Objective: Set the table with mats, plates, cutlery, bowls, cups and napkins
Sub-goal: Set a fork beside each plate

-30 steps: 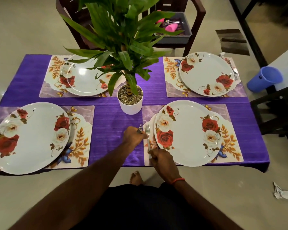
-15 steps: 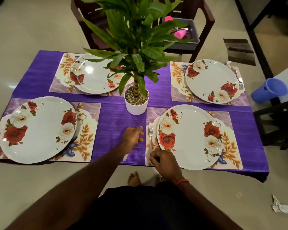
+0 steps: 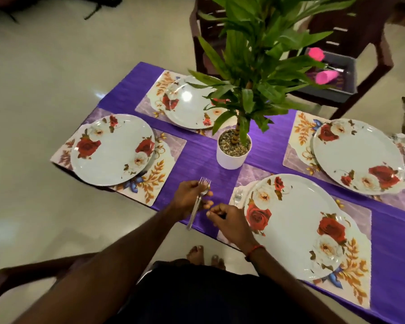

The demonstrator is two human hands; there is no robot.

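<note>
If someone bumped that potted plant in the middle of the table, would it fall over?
Probably it tips easily: the plant spreads tall and wide above a small white pot. The pebbles in the pot likely add steadying weight. On the purple cloth it may slide rather than grip.

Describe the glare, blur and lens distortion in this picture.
Head view: glare spot on the far left plate; head view: wide lens bows the edges of the purple tablecloth; head view: right border smeared beside the far right plate, fork in the left hand fairly sharp.
</note>
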